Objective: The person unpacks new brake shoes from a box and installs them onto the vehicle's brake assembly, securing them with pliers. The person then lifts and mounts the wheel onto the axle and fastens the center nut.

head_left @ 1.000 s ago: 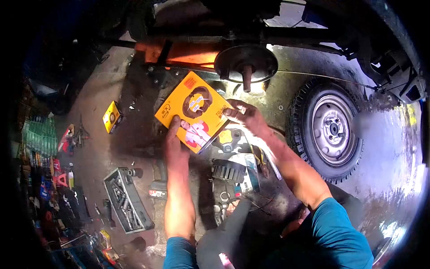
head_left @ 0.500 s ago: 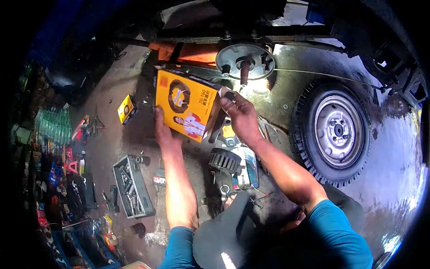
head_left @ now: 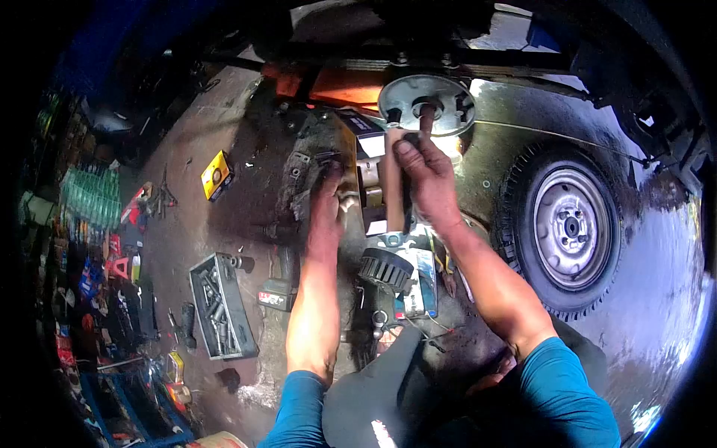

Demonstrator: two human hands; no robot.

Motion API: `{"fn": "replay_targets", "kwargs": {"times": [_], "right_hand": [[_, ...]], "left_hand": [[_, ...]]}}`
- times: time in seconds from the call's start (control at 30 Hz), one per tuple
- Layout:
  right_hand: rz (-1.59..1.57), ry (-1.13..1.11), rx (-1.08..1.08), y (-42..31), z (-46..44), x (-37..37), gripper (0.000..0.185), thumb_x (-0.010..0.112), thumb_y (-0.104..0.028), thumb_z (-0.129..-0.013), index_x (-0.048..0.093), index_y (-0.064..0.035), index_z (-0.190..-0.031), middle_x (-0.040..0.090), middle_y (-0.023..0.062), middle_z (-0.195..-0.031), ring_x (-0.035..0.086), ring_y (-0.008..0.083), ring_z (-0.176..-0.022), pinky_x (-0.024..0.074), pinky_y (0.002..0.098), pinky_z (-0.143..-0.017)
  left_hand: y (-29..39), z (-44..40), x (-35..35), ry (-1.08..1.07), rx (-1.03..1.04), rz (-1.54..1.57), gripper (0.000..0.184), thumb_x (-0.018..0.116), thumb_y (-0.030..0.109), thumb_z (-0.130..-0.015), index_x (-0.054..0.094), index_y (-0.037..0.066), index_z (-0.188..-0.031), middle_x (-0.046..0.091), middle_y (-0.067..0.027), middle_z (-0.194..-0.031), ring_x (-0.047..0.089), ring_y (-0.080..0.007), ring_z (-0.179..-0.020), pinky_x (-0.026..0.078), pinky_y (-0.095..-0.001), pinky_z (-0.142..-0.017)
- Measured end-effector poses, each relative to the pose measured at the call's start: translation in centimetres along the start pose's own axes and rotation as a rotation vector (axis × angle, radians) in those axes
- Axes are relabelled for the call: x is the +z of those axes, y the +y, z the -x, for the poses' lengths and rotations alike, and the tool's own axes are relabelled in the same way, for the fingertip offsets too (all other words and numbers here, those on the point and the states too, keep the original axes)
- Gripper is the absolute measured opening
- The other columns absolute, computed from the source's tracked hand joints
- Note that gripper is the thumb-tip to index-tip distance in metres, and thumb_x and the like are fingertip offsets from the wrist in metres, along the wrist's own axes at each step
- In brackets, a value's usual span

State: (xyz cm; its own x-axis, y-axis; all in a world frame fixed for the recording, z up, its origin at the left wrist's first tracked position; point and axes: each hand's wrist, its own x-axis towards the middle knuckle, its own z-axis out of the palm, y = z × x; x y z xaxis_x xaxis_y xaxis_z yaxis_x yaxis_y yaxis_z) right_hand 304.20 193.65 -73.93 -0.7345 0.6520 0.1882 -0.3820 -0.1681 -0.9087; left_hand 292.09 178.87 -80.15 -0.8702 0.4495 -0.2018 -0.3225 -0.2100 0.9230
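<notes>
We've got the box (head_left: 369,145) running twelve-to-six, right hand (head_left: 432,183) at three o'clock pinching its brown flap (head_left: 393,183)! At nine, our left hand (head_left: 326,198), grip too shadowed to tell.

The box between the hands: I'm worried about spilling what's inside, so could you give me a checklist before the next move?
1. Box open on one side: ok, part of the inside shows.
2. Right hand gripping it: ok, at its brown cardboard.
3. Left hand steadying it: cannot tell, contact is blurred.
4. Contents complete: cannot tell, mostly hidden.
5. Floor clear: not ok, ribbed drum and metal tray there.
6. Small yellow box away from hands: ok.
</notes>
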Motion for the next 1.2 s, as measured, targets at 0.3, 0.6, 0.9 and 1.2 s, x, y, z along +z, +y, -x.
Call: {"fn": "replay_targets", "kwargs": {"times": [0.3,0.6,0.9,1.2], "right_hand": [[-0.089,-0.172,0.246,2.5,-0.8,1.3,0.044,0.061,-0.027,-0.094,0.053,0.0023,-0.126,0.062,0.0118,-0.109,0.056,0.0184,-0.100,0.0448,0.0310,-0.089],[1.047,-0.092,-0.766,0.0,-1.2,2.0,0.046,0.070,-0.017,-0.076,0.057,-0.0071,-0.119,0.058,0.0160,-0.109,0.055,0.0352,-0.099,0.0472,0.0444,-0.080],[0.152,-0.295,0.204,3.2,2.3,1.8,0.037,0.057,-0.008,-0.090,0.053,-0.0012,-0.126,0.064,0.0151,-0.108,0.063,0.0190,-0.092,0.0518,0.0330,-0.078],[0.030,-0.322,0.335,1.9,2.6,0.5,0.032,0.065,-0.007,-0.086,0.055,-0.0024,-0.116,0.063,0.0090,-0.097,0.062,0.0147,-0.085,0.0515,0.0284,-0.075]], "left_hand": [[-1.7,1.7,-0.7,-0.391,-0.036,0.421,0.053,0.061,0.047,-0.089,0.053,0.011,-0.127,0.061,-0.0064,-0.120,0.058,-0.0210,-0.112,0.047,-0.0396,-0.096],[-1.3,0.0,-7.6,-0.270,-0.013,0.384,0.053,0.064,0.040,-0.089,0.050,0.008,-0.129,0.060,-0.0082,-0.119,0.060,-0.0216,-0.106,0.051,-0.0377,-0.087],[6.4,4.4,-5.6,0.218,0.431,-0.473,0.030,0.067,0.022,-0.088,0.064,-0.001,-0.106,0.066,-0.0058,-0.100,0.059,-0.0125,-0.091,0.046,-0.0294,-0.081],[11.4,6.4,-1.2,0.023,0.496,-0.832,0.039,0.062,0.022,-0.092,0.051,-0.001,-0.122,0.062,-0.0089,-0.108,0.057,-0.0150,-0.099,0.044,-0.0289,-0.087]]}}
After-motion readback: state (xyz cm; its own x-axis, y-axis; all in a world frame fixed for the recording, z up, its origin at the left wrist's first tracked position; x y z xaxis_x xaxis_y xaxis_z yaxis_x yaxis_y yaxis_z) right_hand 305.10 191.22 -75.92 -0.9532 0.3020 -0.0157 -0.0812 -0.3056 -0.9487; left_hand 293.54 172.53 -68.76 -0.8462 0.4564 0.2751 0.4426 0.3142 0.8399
